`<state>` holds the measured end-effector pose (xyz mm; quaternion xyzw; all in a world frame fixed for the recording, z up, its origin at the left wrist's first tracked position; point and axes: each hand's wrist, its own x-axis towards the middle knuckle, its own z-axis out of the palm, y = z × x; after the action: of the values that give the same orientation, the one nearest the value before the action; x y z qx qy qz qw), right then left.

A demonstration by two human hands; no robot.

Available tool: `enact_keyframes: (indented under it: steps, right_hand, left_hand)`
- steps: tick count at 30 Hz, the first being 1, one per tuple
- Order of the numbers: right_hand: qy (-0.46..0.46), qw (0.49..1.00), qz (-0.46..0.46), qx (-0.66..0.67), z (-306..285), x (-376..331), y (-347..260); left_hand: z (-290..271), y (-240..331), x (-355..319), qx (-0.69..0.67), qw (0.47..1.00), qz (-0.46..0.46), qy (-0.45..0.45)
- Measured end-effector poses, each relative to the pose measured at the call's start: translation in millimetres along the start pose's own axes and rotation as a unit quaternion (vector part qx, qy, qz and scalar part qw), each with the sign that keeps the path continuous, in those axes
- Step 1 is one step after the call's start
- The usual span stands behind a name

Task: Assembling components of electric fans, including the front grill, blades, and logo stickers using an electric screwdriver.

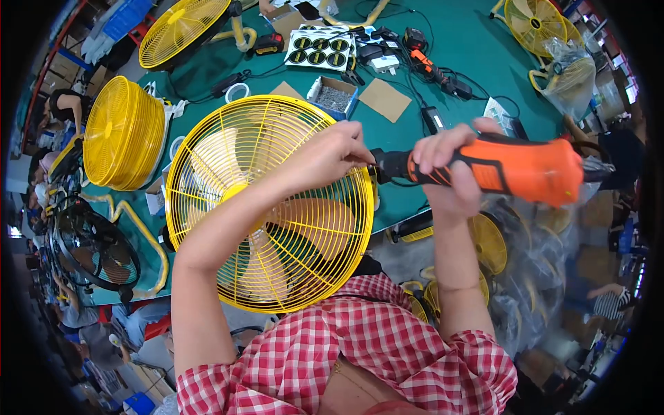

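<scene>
A yellow fan with a round wire guard point(235, 190) stands in front of me at the near side of the green table, its pale blades showing through the wires. My right hand point(449, 162) is wrapped around an orange and black electric screwdriver point(529, 169), held level with its tip pointing left at the guard's right rim. Close to that tip, my left hand point(335, 155) reaches across the guard with its fingers pinched together. Whatever those fingertips hold is too small to make out. The exact point where tip and rim meet is partly hidden.
On the green table point(484, 76) lie a small box of screws point(334, 95), a brown cardboard piece point(385, 99), a sheet of round black stickers point(319, 50) and cables. Stacked yellow guards point(124, 135) stand left, a black fan point(93, 245) below them. Bagged fans fill the lower right.
</scene>
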<state>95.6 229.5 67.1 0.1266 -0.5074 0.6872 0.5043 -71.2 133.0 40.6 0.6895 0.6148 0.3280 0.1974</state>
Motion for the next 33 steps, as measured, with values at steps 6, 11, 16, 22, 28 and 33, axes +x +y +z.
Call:
enact_keyframes:
  steps: [6,11,16,22,28,33]
  right_hand:
    - [-0.022,0.996,0.032,-0.079,-18.2,-3.8,16.9]
    - [0.014,0.995,0.034,-0.096,-16.9,-3.8,18.9]
    - [0.0,0.991,0.055,-0.12,-18.8,-0.2,16.1]
    - [-0.043,0.988,0.08,-0.123,-2.1,4.0,22.2]
    - [-0.062,0.985,0.108,-0.123,-15.1,6.7,27.2]
    - [-0.034,0.979,0.071,-0.188,-10.2,2.6,32.7]
  left_hand:
    - [9.8,-0.6,28.5,0.137,0.987,0.022,-0.086]
    - [15.9,4.7,32.1,0.174,0.98,-0.005,-0.101]
    - [12.6,17.6,32.4,0.167,0.981,-0.022,-0.098]
    - [5.6,6.8,31.8,-0.379,0.908,-0.17,0.059]
    - [-10.3,6.8,39.1,-0.583,0.771,-0.232,0.108]
    - [-16.4,8.6,38.7,-0.685,0.66,-0.252,0.179]
